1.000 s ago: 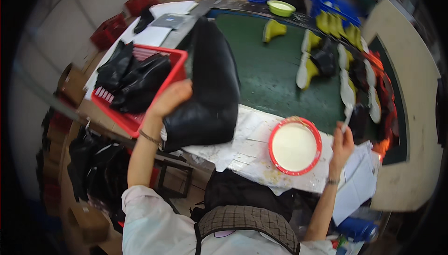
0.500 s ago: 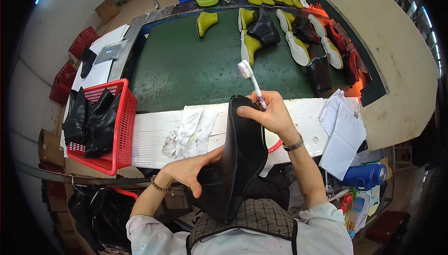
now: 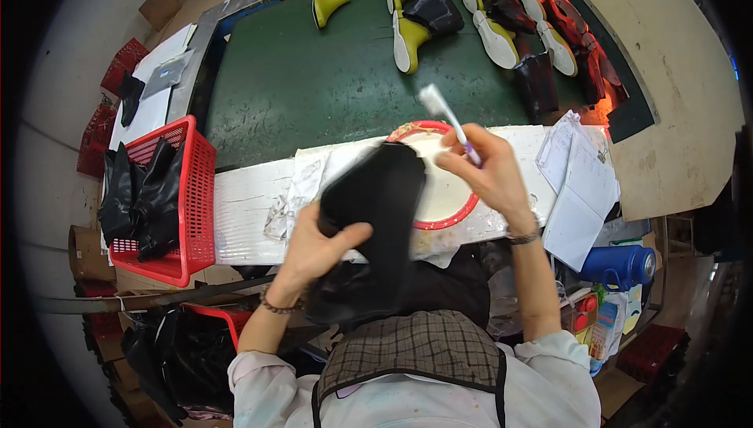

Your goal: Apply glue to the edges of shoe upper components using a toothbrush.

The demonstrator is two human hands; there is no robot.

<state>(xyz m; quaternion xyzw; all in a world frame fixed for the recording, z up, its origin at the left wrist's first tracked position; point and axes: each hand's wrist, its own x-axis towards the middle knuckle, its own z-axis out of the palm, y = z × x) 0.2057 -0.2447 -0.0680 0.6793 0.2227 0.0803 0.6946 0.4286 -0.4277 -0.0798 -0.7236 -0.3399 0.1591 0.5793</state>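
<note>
You stand at a white bench (image 3: 251,201). On it sit a red bowl (image 3: 463,212), a red basket (image 3: 200,193) and papers (image 3: 580,185). Behind it, boots (image 3: 408,36) lie on a green belt (image 3: 314,91).

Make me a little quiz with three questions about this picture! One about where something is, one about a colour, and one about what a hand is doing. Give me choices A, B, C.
1. Where is the red basket?
A. To the left of the person's left hand
B. On the green belt
C. Under the blue flask

2. What colour is the rim of the round dish?
A. Blue
B. Red
C. Yellow

3. What is the right hand doing?
A. Resting flat on the papers
B. Hanging empty
C. Holding a brush up over the dish

Answers:
1. A, the basket sits at the left end of the white bench, full of black pieces.
2. B, a red ring runs round the white dish.
3. C, its grip is closed on the brush handle, bristles up, while the left hand holds the black boot piece.
</note>
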